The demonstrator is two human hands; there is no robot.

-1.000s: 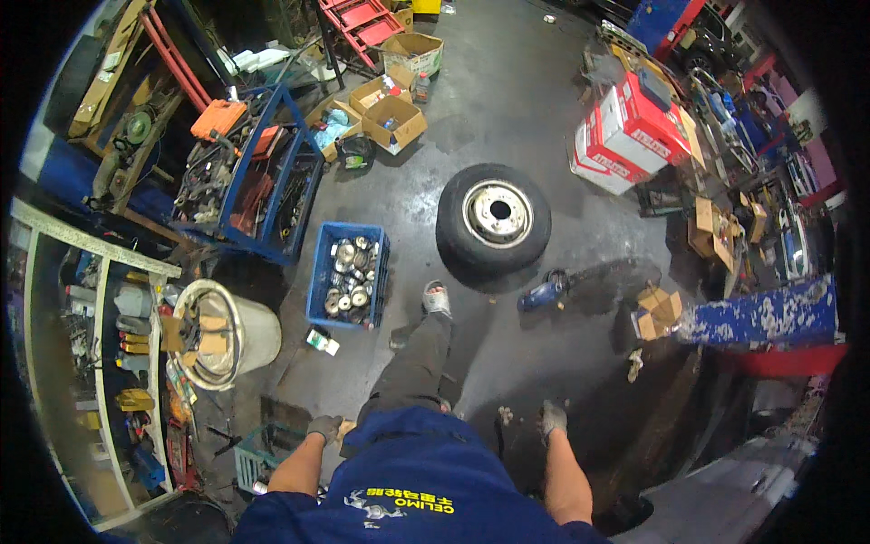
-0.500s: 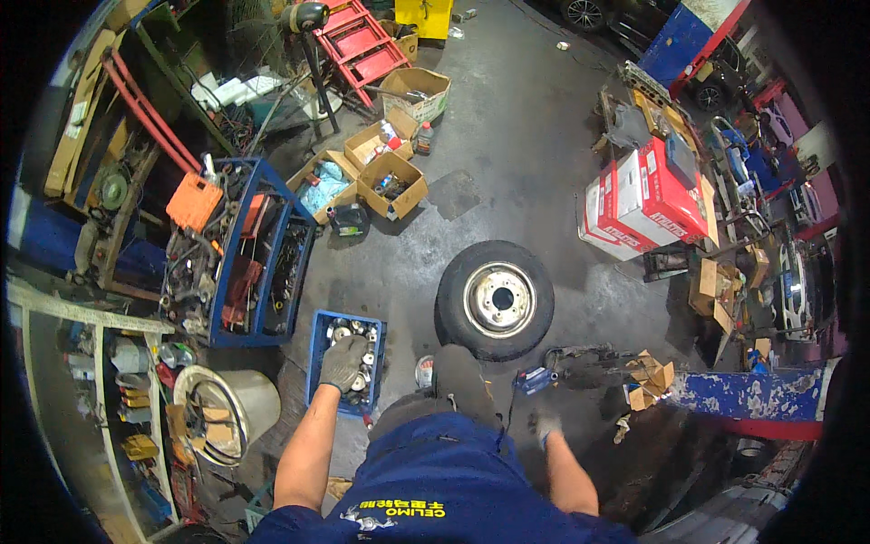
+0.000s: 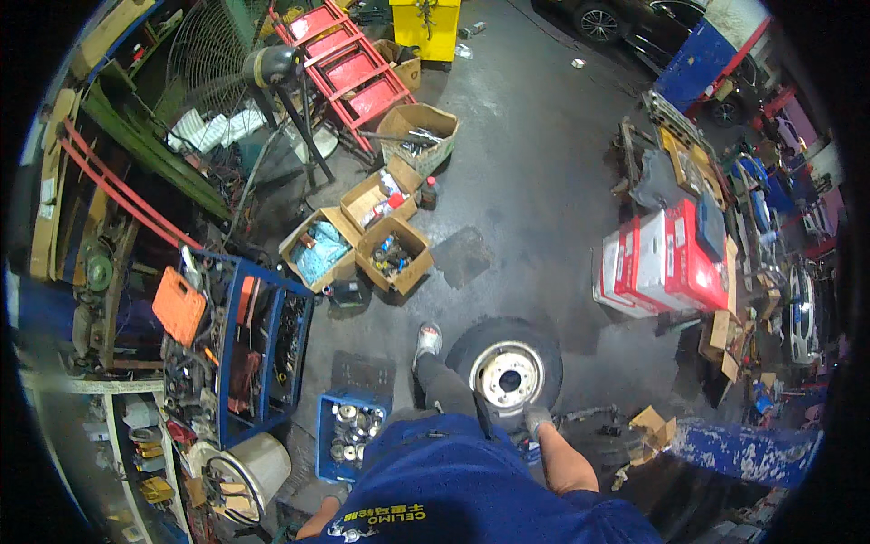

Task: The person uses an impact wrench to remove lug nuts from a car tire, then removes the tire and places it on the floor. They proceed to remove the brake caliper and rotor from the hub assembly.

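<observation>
Mostly hidden by my navy shirt, my gloved left hand is low in the view, just below a blue plastic crate of round metal parts; its fingers are too hidden to read. My gloved right hand hangs over the lower edge of a tyre on a white steel wheel lying flat on the floor. I cannot make out whether its fingers hold anything. My left foot in a light shoe is left of the tyre.
A blue tool cart and a white bucket stand left. Open cardboard boxes lie ahead, near a red folded rack and a pedestal fan. Red-white boxes and a blue lift post are right; a dark car is behind.
I have moved forward, so crate and tyre sit lower in the view. My left hand has gone from over the crate to below it; my left foot is forward.
</observation>
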